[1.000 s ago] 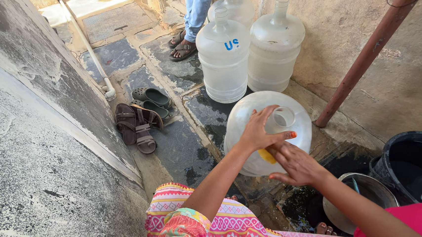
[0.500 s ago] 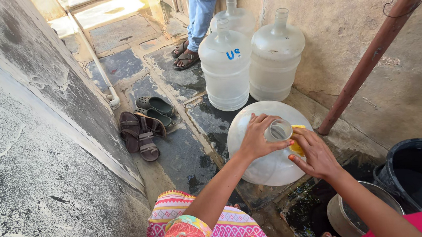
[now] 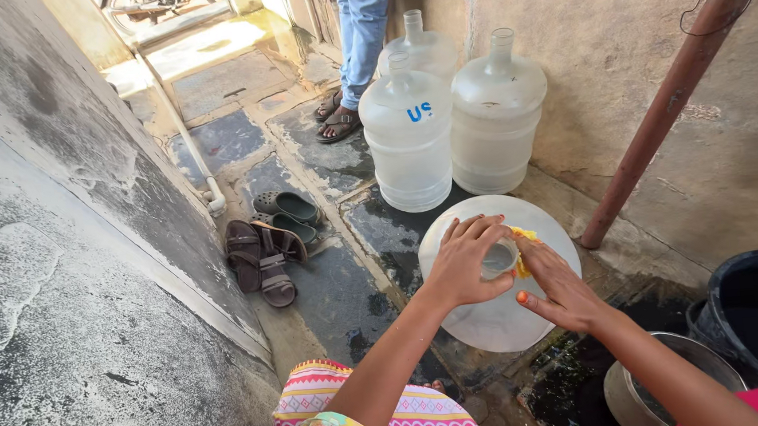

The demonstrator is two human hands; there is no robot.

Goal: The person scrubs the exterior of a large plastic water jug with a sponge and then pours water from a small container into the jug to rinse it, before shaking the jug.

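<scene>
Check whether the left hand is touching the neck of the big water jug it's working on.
Touching. The head view shows the left hand wrapped around the neck of the water jug, fingers curled over its rim with no gap.

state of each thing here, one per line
near water jug: upright, neck gripped
left hand: wrapped around the jug's neck
right hand: pressing a yellow scrubber to the neck
three far jugs: upright, uncapped
black bucket: open
brown sandals: lying unworn

The left hand (image 3: 467,260) hides the water jug's (image 3: 493,321) neck; the yellow scrubber (image 3: 524,246) barely peeks out; the standing person (image 3: 358,36) is cut off above the knees
</scene>
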